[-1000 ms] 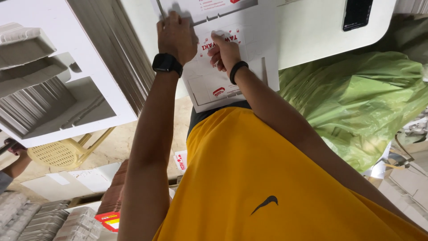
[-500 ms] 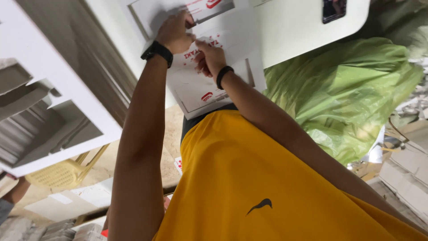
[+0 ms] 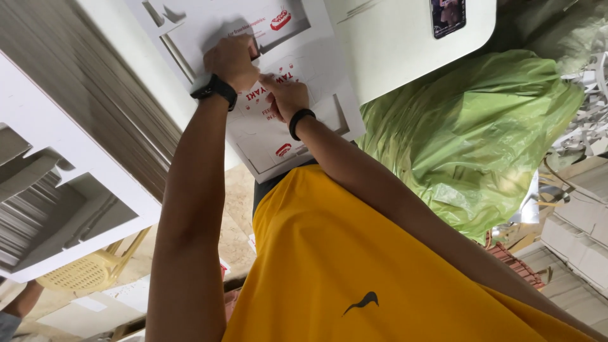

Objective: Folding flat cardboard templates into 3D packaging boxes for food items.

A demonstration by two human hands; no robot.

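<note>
Flat cardboard blank: the white die-cut sheet point(image 3: 297, 136) with red printing lies on the white table point(image 3: 392, 44), straight ahead of the person's chest, its near edge overhanging the table edge towards the yellow shirt point(image 3: 354, 266). Both hands rest on its upper half.
Left hand: the left hand point(image 3: 231, 60), with a black watch point(image 3: 214, 88) on the wrist, presses down on the far part of the sheet, fingers curled over a flap near a cut-out window; it is bent and gripping the cardboard edge, though the fingertips are partly hidden.
Right hand: the right hand point(image 3: 286, 95), with a black band point(image 3: 300, 121) on the wrist, lies just beside the left hand, lower on the sheet, its fingers pinching or pushing a fold of the same cardboard. Whether it truly clamps the flap cannot be told.
Relation of hands: the two hands are close together, almost touching, both over the printed middle of the sheet.
Phone: a dark phone point(image 3: 448, 16) lies on the table beyond the sheet, well apart from the hands.
Green bag: a large green plastic bag point(image 3: 475, 139) bulges beside the table on the right-arm side.
Stacked blanks: a tall pile of white cardboard sheets point(image 3: 69, 190) stands on the left-arm side.
Yellow chair: a yellow plastic chair point(image 3: 82, 272) sits below that pile.
</note>
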